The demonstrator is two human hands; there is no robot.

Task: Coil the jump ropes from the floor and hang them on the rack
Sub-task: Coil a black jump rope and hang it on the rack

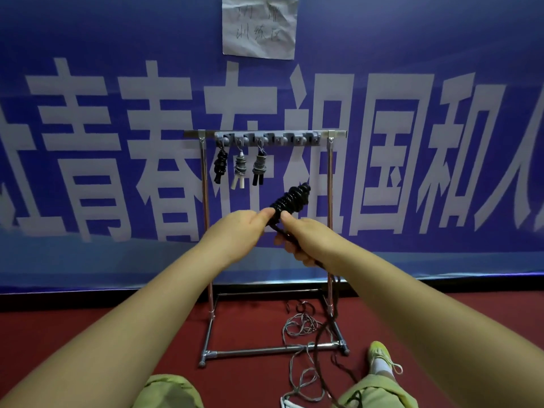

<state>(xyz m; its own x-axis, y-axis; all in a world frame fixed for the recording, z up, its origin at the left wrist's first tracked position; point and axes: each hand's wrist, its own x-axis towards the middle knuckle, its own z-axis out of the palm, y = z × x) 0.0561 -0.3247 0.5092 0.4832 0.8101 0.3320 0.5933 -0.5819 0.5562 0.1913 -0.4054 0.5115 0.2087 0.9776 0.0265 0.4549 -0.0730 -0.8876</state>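
While left hand (pixel 241 228) fingers pinch the black rope coil (pixel 291 198), right hand (pixel 297 237) fingers curl round its trailing cord (pixel 329 293).

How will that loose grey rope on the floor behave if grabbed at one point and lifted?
Probably floppy: the grey rope lies in loose tangled loops, so it would likely sag and trail. It may snag, since it crosses the rack base bar. Likely light, being thin cord.

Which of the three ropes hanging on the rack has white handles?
The middle bundle. Its grey coil has white handles poking out below, while the left bundle is all black and the right bundle has black handles.
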